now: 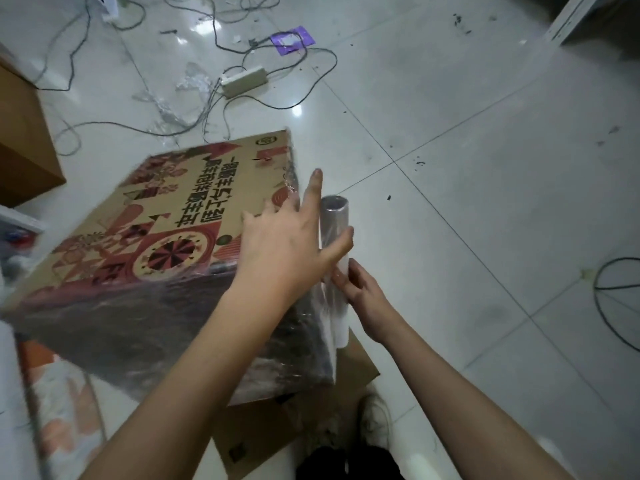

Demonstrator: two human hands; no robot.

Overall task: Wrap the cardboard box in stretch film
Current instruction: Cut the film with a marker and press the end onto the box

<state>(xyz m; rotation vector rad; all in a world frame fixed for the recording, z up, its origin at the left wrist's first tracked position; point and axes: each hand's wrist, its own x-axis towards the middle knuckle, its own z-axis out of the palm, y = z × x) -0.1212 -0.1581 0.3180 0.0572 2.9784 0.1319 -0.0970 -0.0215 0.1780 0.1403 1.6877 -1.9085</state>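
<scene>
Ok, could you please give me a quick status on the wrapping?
Left hand flat on box, thumb against film roll. Right hand gripping roll. Nothing blocking.

Single head-worn wide-angle view, looking forward and steeply down from close above both forearms, left hand (280,244) near frame centre, box (194,216) left of it, tiled floor (485,168) beyond, edges curved

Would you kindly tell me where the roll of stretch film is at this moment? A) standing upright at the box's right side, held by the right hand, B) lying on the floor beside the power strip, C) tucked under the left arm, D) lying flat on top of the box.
A: the roll of stretch film stands upright beside the cardboard box, with the right hand gripping its lower part.
</scene>
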